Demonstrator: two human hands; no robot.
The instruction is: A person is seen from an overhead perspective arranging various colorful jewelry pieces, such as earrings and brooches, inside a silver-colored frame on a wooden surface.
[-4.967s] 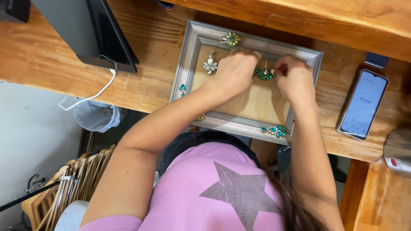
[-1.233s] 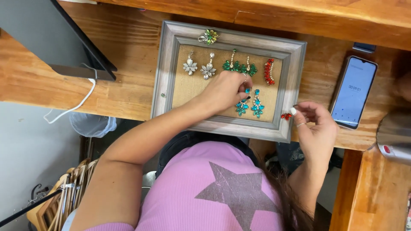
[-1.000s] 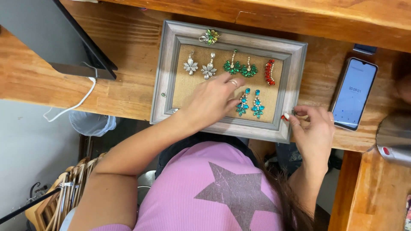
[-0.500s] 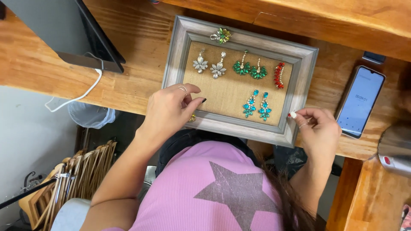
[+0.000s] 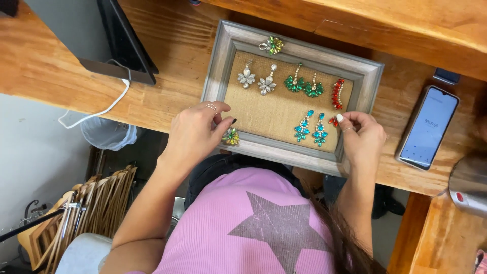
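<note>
- Counter (image 5: 76, 66): a wooden surface seen from above, carrying every item listed below.
- Frame (image 5: 223, 61): grey wood around a burlap panel, lying flat and slightly turned on the counter. It serves as the display board for the earrings.
- Tablet (image 5: 122, 45): dark, at the upper left with a white cable; well apart from the frame.
- Phone (image 5: 428, 127): screen lit, lying right of the frame and not touching it.
- Left hand (image 5: 195, 134): rests at the frame's lower left corner. Its grip is narrow, fingertips pinched on the yellow-green earring (image 5: 231, 137), which sits on the lower rail.
- Right hand (image 5: 362, 137): lies over the frame's right rail. Its grip is closed on the small red earring (image 5: 333, 121), held just above the burlap at the panel's right edge, below the red earring (image 5: 338, 94) already hung.
- Hung pairs: silver earrings (image 5: 256, 81), green earrings (image 5: 303, 85), teal earrings (image 5: 311, 128).
- Technique, as judged: steady the frame with one hand, press the post squarely into the weave, and align the piece level with its hung partner, clear of the teal pair.
</note>
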